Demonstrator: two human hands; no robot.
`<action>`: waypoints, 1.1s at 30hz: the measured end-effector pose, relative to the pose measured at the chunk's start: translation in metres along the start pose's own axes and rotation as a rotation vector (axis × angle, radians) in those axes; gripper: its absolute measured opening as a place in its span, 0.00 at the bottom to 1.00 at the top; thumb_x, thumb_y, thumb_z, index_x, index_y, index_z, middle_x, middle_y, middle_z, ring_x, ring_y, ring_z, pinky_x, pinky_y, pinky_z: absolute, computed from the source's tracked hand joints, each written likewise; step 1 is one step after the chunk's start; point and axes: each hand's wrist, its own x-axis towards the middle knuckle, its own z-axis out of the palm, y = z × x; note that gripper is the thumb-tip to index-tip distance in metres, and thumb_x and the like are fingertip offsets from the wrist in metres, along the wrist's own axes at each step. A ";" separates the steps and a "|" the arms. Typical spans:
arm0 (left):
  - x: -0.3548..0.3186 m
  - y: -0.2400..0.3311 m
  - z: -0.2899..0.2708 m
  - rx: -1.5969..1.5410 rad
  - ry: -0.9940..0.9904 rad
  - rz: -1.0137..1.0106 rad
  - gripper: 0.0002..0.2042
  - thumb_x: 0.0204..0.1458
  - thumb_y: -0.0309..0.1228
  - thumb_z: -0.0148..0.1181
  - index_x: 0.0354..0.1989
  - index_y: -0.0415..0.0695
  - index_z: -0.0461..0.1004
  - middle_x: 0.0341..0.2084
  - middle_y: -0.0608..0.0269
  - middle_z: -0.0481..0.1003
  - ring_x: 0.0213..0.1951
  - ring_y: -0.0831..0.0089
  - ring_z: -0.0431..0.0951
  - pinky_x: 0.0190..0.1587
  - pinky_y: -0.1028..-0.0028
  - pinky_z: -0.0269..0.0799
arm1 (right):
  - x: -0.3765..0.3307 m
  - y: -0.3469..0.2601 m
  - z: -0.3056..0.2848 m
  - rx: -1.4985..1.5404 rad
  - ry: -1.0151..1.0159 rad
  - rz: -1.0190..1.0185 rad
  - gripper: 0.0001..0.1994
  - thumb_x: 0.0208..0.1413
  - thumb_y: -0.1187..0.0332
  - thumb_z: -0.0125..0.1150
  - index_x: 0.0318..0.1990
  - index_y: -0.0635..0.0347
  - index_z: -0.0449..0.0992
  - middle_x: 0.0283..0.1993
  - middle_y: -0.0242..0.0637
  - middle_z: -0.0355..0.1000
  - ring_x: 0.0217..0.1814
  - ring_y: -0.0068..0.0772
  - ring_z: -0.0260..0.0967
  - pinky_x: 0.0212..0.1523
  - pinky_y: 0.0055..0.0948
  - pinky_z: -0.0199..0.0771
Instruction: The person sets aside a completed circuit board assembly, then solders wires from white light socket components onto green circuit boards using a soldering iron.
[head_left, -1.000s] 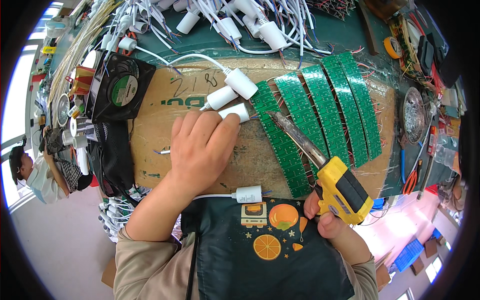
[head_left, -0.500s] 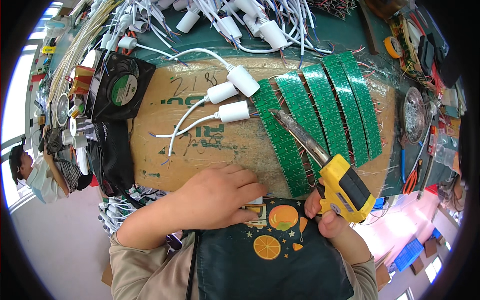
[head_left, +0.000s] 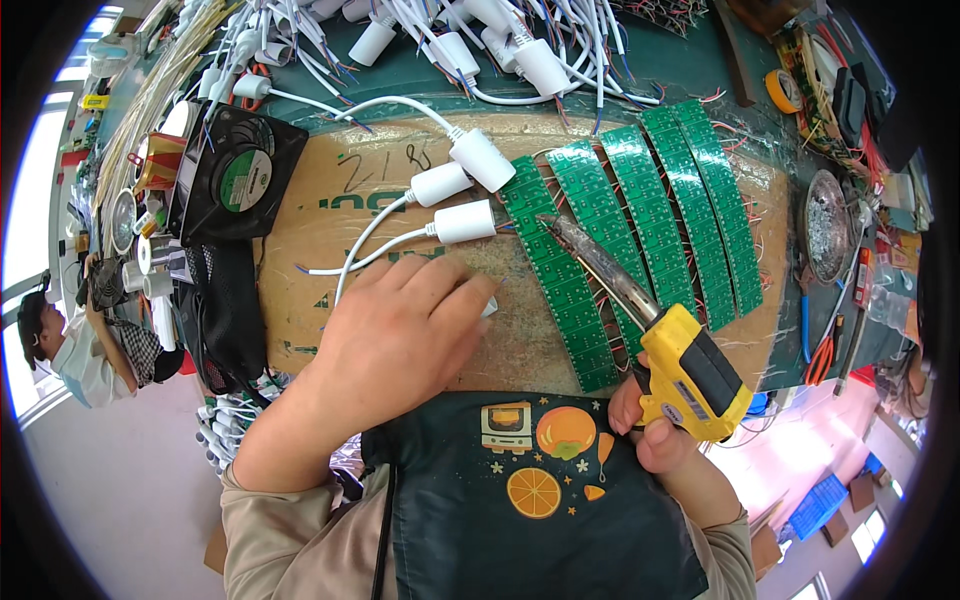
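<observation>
My right hand (head_left: 655, 425) grips a yellow and black soldering gun (head_left: 690, 375). Its metal barrel slants up and left, with the tip over the nearest of several green circuit board strips (head_left: 565, 290). My left hand (head_left: 405, 325) is closed over the worn brown board (head_left: 300, 250), left of that strip. Between its fingertips shows the end of a white piece (head_left: 489, 307), mostly hidden, with thin wire at its end. Just beyond the left hand lie three white cylindrical housings with cables, among them one (head_left: 465, 222) whose wire ends point toward the strip.
A black fan (head_left: 240, 175) stands at the left. Many white cabled housings (head_left: 540, 68) are heaped at the back. On the right are a metal dish (head_left: 828, 225), a roll of yellow tape (head_left: 783, 92) and orange-handled pliers (head_left: 822, 358). Another person (head_left: 75, 350) is at far left.
My left hand has risen from the board's near edge, moving forward and slightly left with the white piece in its fingers. The right hand and soldering gun have hardly moved.
</observation>
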 end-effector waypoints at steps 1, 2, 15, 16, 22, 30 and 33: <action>0.001 0.002 -0.001 0.007 0.019 -0.022 0.18 0.47 0.29 0.67 0.49 0.47 0.76 0.42 0.62 0.77 0.40 0.59 0.77 0.42 0.61 0.73 | 0.000 -0.001 0.000 0.007 -0.003 0.009 0.44 0.52 0.48 0.73 0.69 0.61 0.57 0.29 0.31 0.64 0.27 0.27 0.62 0.29 0.28 0.67; 0.001 0.003 0.000 0.008 0.019 -0.023 0.18 0.47 0.29 0.67 0.49 0.47 0.76 0.42 0.62 0.77 0.40 0.59 0.77 0.42 0.61 0.73 | 0.000 -0.001 0.000 0.014 -0.010 0.017 0.44 0.52 0.47 0.74 0.69 0.60 0.57 0.29 0.31 0.63 0.27 0.26 0.62 0.29 0.28 0.67; 0.006 -0.006 0.032 0.251 0.294 0.050 0.19 0.41 0.27 0.66 0.45 0.49 0.76 0.41 0.60 0.73 0.39 0.63 0.76 0.39 0.65 0.69 | -0.003 0.001 -0.004 0.006 -0.014 0.053 0.45 0.50 0.48 0.75 0.70 0.58 0.58 0.30 0.31 0.63 0.28 0.26 0.62 0.30 0.28 0.66; 0.007 -0.008 0.037 0.285 0.363 0.072 0.18 0.41 0.30 0.66 0.45 0.49 0.76 0.43 0.59 0.72 0.39 0.64 0.75 0.39 0.65 0.68 | -0.003 0.001 -0.004 -0.006 -0.015 0.052 0.46 0.50 0.47 0.75 0.70 0.58 0.58 0.30 0.31 0.63 0.29 0.26 0.62 0.30 0.28 0.66; 0.014 -0.010 0.057 0.245 0.535 0.059 0.18 0.38 0.25 0.72 0.41 0.52 0.80 0.40 0.64 0.73 0.33 0.65 0.72 0.36 0.66 0.65 | -0.001 0.000 -0.005 -0.144 -0.050 -0.006 0.29 0.54 0.49 0.72 0.51 0.59 0.66 0.28 0.29 0.66 0.27 0.25 0.64 0.29 0.26 0.66; 0.019 -0.010 0.059 0.245 0.545 0.062 0.19 0.38 0.24 0.71 0.42 0.52 0.81 0.39 0.65 0.72 0.33 0.67 0.70 0.35 0.67 0.62 | -0.016 0.002 -0.018 -0.212 -0.052 0.093 0.42 0.52 0.46 0.73 0.65 0.62 0.61 0.30 0.30 0.65 0.29 0.26 0.63 0.31 0.28 0.67; 0.019 -0.010 0.062 0.239 0.549 0.065 0.19 0.38 0.24 0.71 0.43 0.51 0.81 0.39 0.64 0.72 0.33 0.66 0.70 0.35 0.67 0.62 | -0.014 -0.003 -0.008 -0.132 -0.007 0.072 0.41 0.52 0.46 0.73 0.65 0.61 0.61 0.29 0.31 0.65 0.28 0.26 0.62 0.30 0.28 0.66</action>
